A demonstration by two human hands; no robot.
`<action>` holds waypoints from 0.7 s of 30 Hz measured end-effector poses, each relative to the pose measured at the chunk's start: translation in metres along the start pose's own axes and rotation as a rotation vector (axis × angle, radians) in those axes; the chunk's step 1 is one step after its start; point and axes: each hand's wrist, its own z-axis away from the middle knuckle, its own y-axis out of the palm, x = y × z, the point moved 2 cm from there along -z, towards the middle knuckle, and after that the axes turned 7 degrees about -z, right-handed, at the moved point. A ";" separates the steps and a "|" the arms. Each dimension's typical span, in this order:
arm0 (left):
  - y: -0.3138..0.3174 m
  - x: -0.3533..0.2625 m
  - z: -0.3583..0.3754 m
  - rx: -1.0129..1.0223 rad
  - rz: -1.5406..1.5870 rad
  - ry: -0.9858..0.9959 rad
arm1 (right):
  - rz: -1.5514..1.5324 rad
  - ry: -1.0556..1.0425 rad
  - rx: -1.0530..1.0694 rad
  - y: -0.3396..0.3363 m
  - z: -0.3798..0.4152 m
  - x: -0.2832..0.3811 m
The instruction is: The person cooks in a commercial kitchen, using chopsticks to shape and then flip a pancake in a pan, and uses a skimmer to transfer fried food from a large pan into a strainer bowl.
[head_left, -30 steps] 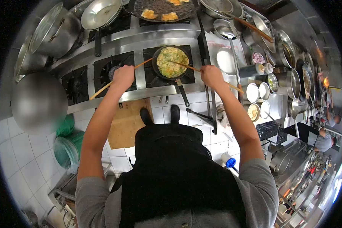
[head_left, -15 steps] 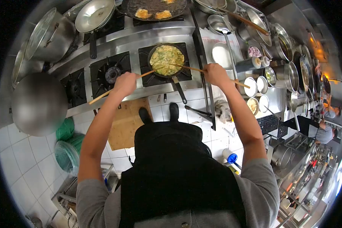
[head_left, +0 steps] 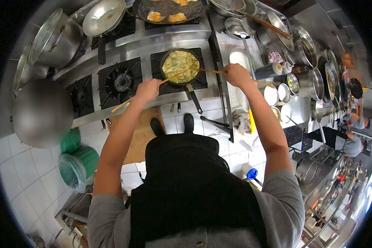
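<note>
An omelette-like egg mixture with green bits point(head_left: 178, 63) fills a small black frying pan point(head_left: 195, 99) on the front right burner, its handle pointing toward me. My left hand point(head_left: 148, 90) is closed around a long wooden chopstick point(head_left: 121, 106), whose tip rests over the egg's right half. On the other side, my right hand point(head_left: 237, 75) grips a second wooden chopstick point(head_left: 212, 71), its tip at the right edge of the egg. Both hands are in front of the pan, one on each side.
Behind, a dark griddle point(head_left: 169, 12) carries golden pieces. Stacked pans point(head_left: 104, 18) and a large pot point(head_left: 56, 39) stand back left. To the right are a ladle point(head_left: 236, 27), squeeze bottles point(head_left: 268, 71) and several containers. A green bin point(head_left: 87, 159) is on the floor.
My left hand has shifted right, and its chopstick has reached further across the egg. My right hand has moved slightly right, with its chopstick tip drawn back toward the pan's right edge.
</note>
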 end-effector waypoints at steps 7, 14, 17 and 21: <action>-0.001 0.028 0.007 0.107 -0.051 0.023 | 0.112 0.044 0.019 -0.007 -0.010 -0.013; 0.015 -0.003 -0.006 0.091 0.110 0.032 | 0.102 0.001 0.071 -0.021 -0.022 -0.010; 0.017 0.013 -0.002 0.120 0.059 0.064 | 0.136 0.045 0.046 -0.022 -0.025 -0.013; -0.013 0.011 0.000 0.123 0.137 0.082 | 0.063 0.000 0.038 -0.037 -0.020 -0.020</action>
